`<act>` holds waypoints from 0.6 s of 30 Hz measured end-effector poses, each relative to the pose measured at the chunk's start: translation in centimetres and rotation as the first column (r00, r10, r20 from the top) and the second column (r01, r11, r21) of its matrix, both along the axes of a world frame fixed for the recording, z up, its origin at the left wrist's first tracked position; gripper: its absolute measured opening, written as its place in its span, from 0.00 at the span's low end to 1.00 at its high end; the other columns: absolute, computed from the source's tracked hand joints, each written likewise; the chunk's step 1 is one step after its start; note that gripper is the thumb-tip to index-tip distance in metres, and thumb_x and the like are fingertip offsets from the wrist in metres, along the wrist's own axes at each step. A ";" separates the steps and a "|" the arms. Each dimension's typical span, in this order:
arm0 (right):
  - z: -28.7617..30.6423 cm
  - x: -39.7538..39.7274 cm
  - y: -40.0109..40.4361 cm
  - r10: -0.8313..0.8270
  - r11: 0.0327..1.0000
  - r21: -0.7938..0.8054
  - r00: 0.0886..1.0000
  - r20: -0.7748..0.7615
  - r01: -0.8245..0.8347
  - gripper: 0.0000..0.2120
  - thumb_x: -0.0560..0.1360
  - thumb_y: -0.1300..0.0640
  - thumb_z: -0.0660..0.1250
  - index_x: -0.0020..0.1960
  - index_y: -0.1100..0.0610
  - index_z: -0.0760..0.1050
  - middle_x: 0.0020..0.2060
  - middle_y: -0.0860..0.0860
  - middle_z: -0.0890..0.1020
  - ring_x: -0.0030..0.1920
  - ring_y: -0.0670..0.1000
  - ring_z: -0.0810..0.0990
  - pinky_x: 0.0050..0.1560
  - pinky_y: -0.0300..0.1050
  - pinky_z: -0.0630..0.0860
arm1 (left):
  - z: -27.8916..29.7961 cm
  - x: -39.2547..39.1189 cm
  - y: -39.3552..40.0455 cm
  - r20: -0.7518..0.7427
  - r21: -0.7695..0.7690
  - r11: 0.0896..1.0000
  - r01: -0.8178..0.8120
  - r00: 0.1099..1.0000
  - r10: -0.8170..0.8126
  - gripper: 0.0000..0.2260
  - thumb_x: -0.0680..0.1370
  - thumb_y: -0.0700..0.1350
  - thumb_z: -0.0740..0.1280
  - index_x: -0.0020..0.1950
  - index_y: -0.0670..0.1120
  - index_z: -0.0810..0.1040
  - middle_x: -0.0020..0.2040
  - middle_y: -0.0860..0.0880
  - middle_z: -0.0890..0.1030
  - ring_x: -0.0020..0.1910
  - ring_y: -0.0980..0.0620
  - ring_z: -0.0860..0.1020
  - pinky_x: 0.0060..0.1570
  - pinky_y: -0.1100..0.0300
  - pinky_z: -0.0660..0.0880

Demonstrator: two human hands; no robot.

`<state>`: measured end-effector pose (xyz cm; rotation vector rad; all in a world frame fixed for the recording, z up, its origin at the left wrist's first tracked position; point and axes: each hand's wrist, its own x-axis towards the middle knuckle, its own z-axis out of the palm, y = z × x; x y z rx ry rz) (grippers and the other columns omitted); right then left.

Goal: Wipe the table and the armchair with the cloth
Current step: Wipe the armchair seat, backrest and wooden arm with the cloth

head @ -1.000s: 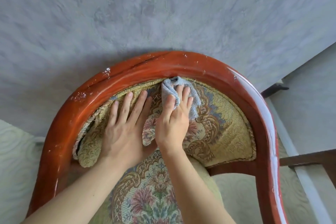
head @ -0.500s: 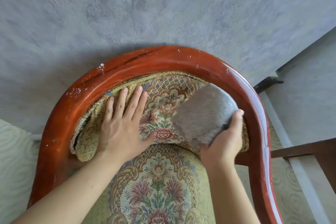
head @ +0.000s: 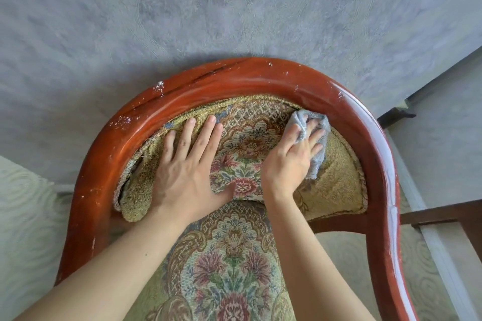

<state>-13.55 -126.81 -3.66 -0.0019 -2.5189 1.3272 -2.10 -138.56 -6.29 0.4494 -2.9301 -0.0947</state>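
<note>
The armchair has a curved, glossy red-brown wooden frame (head: pixel 245 81) and floral tapestry upholstery (head: pixel 250 143) on its backrest and seat. My right hand (head: pixel 292 161) presses a small grey-blue cloth (head: pixel 317 143) against the upper right of the padded backrest, just under the wooden rim. Fingers cover most of the cloth; its top and right edge show. My left hand (head: pixel 187 169) lies flat, fingers spread, on the left half of the backrest. White specks dot the frame's left and top.
A grey textured wall (head: pixel 234 8) rises close behind the chair. At the right stand a white baseboard strip (head: pixel 427 237) and a dark wooden piece (head: pixel 443 212). Pale patterned floor (head: pixel 26 216) shows left and under the chair.
My right hand has swept the cloth from the backrest's top middle out to the lower right, then back up under the rim at the upper right. The left hand has stayed flat in place.
</note>
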 end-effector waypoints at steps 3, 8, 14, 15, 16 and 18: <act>-0.5 0.1 -0.3 0.055 0.998 0.033 0.998 -0.025 -0.054 0.27 0.83 0.45 0.44 0.79 0.56 0.54 0.78 0.52 0.56 0.79 0.56 0.48 0.78 0.58 0.48 | 0.1 0.0 0.1 -0.002 0.018 1.000 -0.002 1.000 0.002 0.51 0.70 0.76 0.55 0.83 0.47 0.44 0.83 0.50 0.42 0.82 0.43 0.44 0.78 0.40 0.47; -0.4 1.7 -2.6 0.315 0.946 0.101 0.947 -0.058 -0.308 0.26 0.84 0.48 0.44 0.77 0.58 0.57 0.78 0.52 0.59 0.75 0.43 0.43 0.77 0.45 0.40 | 0.6 -0.1 0.4 -0.002 0.043 0.999 -0.008 1.000 0.008 0.53 0.67 0.76 0.58 0.83 0.46 0.48 0.83 0.49 0.44 0.82 0.43 0.44 0.78 0.39 0.50; 1.0 2.9 -2.3 0.491 0.867 -0.175 0.859 0.145 -0.466 0.26 0.82 0.40 0.45 0.75 0.46 0.64 0.75 0.45 0.64 0.75 0.44 0.56 0.71 0.39 0.52 | 1.1 0.1 0.5 -0.019 0.095 0.995 -0.003 1.000 0.005 0.51 0.67 0.74 0.58 0.82 0.46 0.51 0.83 0.50 0.48 0.82 0.45 0.46 0.78 0.40 0.50; 1.6 3.1 -1.7 0.523 0.839 -0.275 0.836 0.166 -0.470 0.25 0.80 0.37 0.47 0.70 0.46 0.70 0.67 0.47 0.75 0.68 0.46 0.69 0.68 0.41 0.61 | 1.1 0.1 0.4 -0.017 0.096 0.995 -0.003 1.000 0.005 0.51 0.68 0.74 0.58 0.82 0.47 0.51 0.83 0.50 0.47 0.82 0.45 0.45 0.78 0.40 0.50; 2.3 3.3 -0.9 0.532 0.817 -0.362 0.828 0.177 -0.448 0.24 0.79 0.36 0.49 0.61 0.46 0.76 0.52 0.45 0.80 0.54 0.46 0.76 0.57 0.42 0.69 | 1.1 0.2 0.4 -0.012 0.096 0.995 -0.002 1.000 0.004 0.50 0.69 0.75 0.57 0.82 0.47 0.49 0.83 0.51 0.45 0.82 0.45 0.43 0.78 0.40 0.50; 3.2 3.3 0.8 0.439 0.812 -0.509 0.874 0.207 -0.287 0.25 0.78 0.35 0.53 0.46 0.50 0.83 0.35 0.42 0.81 0.37 0.44 0.78 0.41 0.41 0.74 | 1.0 0.3 0.3 -0.010 0.087 0.996 0.000 1.000 0.000 0.49 0.71 0.76 0.55 0.83 0.48 0.47 0.83 0.52 0.42 0.82 0.46 0.42 0.78 0.40 0.49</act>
